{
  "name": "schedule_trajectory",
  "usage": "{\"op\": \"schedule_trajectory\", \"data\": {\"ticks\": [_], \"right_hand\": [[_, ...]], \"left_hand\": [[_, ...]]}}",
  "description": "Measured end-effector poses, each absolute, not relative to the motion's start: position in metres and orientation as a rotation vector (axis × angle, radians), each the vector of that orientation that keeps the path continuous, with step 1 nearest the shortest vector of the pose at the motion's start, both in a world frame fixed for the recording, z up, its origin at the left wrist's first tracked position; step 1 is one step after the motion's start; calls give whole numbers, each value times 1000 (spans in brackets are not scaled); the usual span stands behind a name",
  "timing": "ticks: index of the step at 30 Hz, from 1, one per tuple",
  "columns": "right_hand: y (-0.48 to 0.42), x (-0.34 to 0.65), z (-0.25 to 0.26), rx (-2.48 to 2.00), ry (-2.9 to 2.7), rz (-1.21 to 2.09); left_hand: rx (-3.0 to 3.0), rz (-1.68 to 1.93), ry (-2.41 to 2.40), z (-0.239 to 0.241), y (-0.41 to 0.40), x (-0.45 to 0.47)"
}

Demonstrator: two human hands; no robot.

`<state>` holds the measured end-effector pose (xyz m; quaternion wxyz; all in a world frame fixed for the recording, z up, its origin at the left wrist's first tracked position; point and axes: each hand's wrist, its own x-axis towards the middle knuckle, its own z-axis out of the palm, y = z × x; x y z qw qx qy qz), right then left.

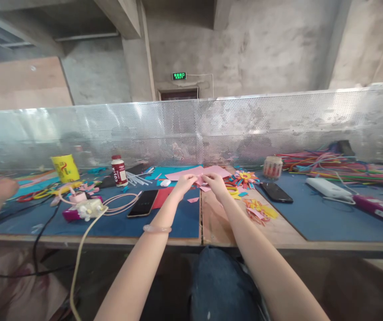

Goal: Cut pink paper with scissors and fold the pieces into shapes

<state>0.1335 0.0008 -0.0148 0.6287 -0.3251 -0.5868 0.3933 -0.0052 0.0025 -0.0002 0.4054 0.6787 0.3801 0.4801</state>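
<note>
My left hand (185, 183) and my right hand (215, 183) meet over the middle of the table, fingers closed on a small piece of pink paper (200, 180) held between them. Its exact shape is too small to make out. Just behind them lie larger pink paper sheets (216, 170) and a blue sheet (160, 172). A pink scrap (193, 200) rests in front of the hands, near a red sheet (162, 197). Right of my right hand sit a multicoloured paper flower (246, 177) and yellow-handled scissors (234, 193).
A phone (144, 203) and a Costa bottle (119, 171) stand to the left, with a power strip and cables (89, 208). Paper scraps (260, 211), another phone (276, 192), a jar (272, 167) and a white power bank (328, 189) are rightward. Another person's hand (2, 188) shows far left.
</note>
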Motion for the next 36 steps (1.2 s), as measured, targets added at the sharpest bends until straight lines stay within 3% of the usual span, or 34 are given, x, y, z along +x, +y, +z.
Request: {"op": "schedule_trajectory", "data": {"ticks": [36], "right_hand": [[4,140,-20,-854,-1679,721]], "left_hand": [[1778,1353,1012,8,-1,-10]]}}
